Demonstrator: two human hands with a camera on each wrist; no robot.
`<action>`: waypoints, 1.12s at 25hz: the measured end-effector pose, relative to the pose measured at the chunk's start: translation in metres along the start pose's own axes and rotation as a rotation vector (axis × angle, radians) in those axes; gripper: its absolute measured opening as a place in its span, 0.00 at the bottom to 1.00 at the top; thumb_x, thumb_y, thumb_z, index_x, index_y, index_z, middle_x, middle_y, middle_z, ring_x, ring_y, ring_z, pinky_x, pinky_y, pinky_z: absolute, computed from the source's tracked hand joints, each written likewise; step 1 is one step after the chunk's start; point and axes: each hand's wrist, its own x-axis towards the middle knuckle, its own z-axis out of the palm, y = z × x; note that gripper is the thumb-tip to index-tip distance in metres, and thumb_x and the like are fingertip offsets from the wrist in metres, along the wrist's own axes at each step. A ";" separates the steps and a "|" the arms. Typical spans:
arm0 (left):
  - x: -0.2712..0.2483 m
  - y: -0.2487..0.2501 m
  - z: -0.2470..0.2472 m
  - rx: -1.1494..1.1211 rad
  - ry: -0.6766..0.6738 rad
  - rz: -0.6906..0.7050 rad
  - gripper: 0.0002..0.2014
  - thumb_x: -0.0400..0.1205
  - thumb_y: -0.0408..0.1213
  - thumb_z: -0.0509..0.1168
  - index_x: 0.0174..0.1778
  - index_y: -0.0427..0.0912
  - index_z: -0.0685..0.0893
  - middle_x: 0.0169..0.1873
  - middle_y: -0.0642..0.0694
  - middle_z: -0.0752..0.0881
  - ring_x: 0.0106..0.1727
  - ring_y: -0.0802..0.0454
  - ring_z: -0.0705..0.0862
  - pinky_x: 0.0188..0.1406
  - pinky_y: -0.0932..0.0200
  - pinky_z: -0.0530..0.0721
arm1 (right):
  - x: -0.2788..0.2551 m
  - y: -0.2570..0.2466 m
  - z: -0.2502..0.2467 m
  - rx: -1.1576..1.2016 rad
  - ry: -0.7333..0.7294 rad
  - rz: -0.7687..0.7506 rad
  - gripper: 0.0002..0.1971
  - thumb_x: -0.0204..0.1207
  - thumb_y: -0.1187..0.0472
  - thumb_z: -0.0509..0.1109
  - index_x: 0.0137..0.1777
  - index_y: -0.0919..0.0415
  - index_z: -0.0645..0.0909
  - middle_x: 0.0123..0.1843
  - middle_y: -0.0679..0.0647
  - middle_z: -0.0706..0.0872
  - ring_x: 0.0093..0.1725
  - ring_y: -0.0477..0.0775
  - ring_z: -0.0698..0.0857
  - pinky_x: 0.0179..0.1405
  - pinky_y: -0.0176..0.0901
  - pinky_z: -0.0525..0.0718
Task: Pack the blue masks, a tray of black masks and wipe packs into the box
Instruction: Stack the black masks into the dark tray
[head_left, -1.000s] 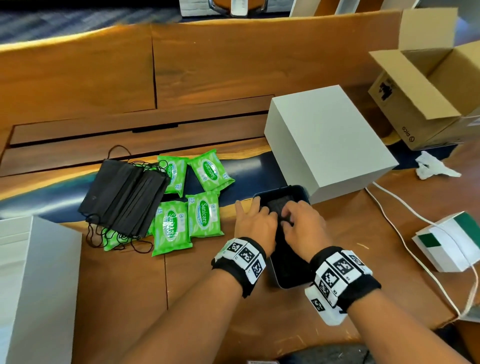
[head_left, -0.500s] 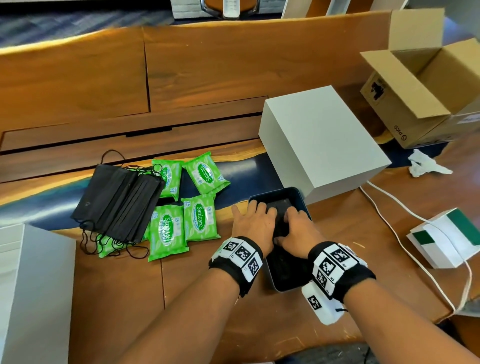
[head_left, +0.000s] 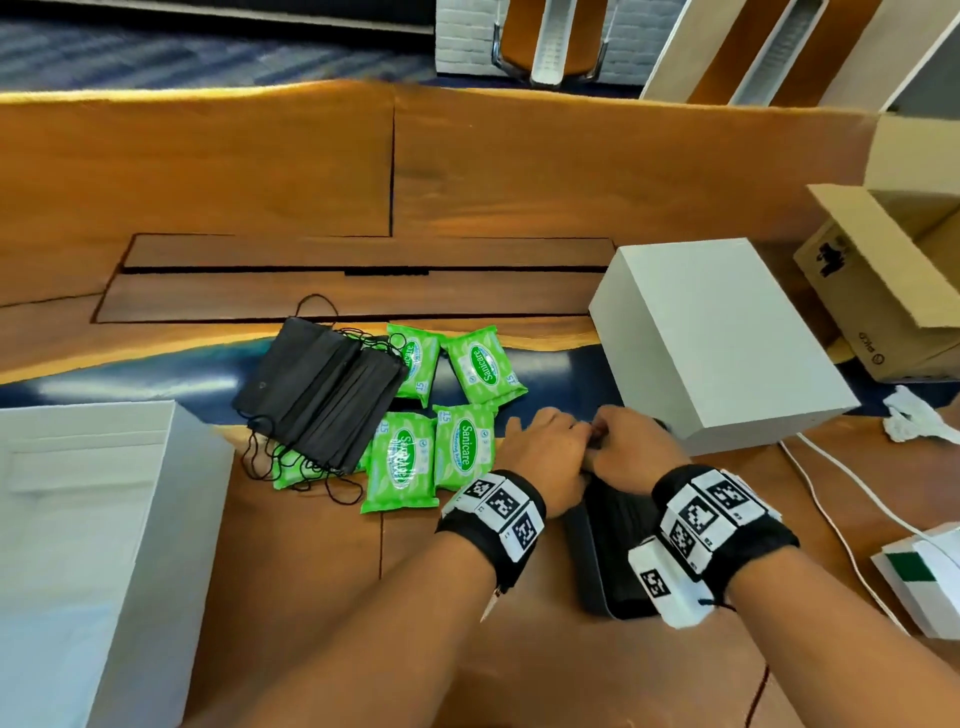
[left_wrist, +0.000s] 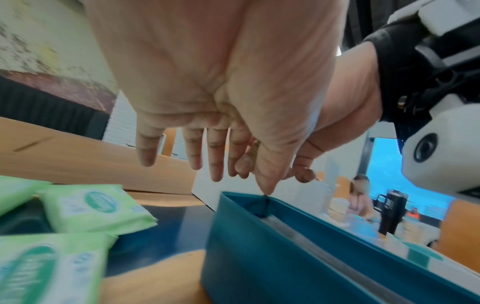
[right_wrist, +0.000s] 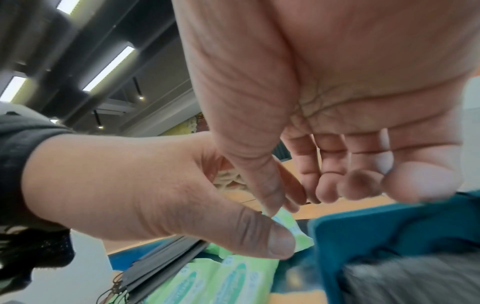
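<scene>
A: Head view, quick status: my left hand (head_left: 540, 462) and right hand (head_left: 636, 449) are both over the far end of the dark tray (head_left: 605, 566), fingertips close together. Some black masks (head_left: 618, 525) already sit inside it.

B: Holding anything?

A: Left wrist view shows the left fingers (left_wrist: 215, 156) fairly straight, nothing wrapped, thumb tip down near the tray rim. Right wrist view shows the right fingers (right_wrist: 361, 181) loosely bent above the tray, gripping nothing I can see. Maybe a pinch on an ear loop; too blurred, cannot tell.

B: So how far along?

A: Early, I judge. Tray is partly loaded but on the worktop (head_left: 311, 571), not in any box. A loose pile of black masks (head_left: 322, 395) lies to the left, partly over the green wipe packs (head_left: 431, 415), all unpacked.

B: Blue masks?

A: None visible.

B: Which box?

A: Unclear. White box (head_left: 78, 545) at near left, closed white box (head_left: 717, 343) just beyond the tray, open cardboard box (head_left: 883, 270) far right. I see nothing packed.

B: Left to do?

A: Finish tray, then pack everything.
</scene>
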 end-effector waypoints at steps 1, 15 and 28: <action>-0.003 -0.008 -0.006 0.001 0.023 -0.017 0.21 0.78 0.43 0.66 0.67 0.46 0.77 0.65 0.46 0.79 0.73 0.45 0.70 0.68 0.38 0.70 | 0.003 -0.014 -0.003 -0.020 0.008 -0.024 0.06 0.74 0.57 0.70 0.45 0.58 0.77 0.40 0.52 0.82 0.44 0.56 0.82 0.44 0.47 0.80; -0.064 -0.182 -0.090 0.095 -0.003 -0.418 0.16 0.78 0.41 0.63 0.62 0.46 0.77 0.62 0.44 0.79 0.69 0.41 0.74 0.64 0.35 0.74 | 0.073 -0.225 0.052 -0.108 -0.082 -0.321 0.06 0.72 0.64 0.66 0.46 0.59 0.72 0.52 0.61 0.84 0.54 0.64 0.85 0.42 0.46 0.77; -0.032 -0.324 -0.079 -0.391 0.065 -1.025 0.22 0.80 0.40 0.64 0.71 0.44 0.74 0.71 0.38 0.72 0.72 0.35 0.72 0.70 0.38 0.75 | 0.177 -0.292 0.105 -0.120 -0.054 -0.277 0.18 0.73 0.53 0.71 0.61 0.55 0.75 0.61 0.58 0.83 0.64 0.64 0.80 0.60 0.56 0.83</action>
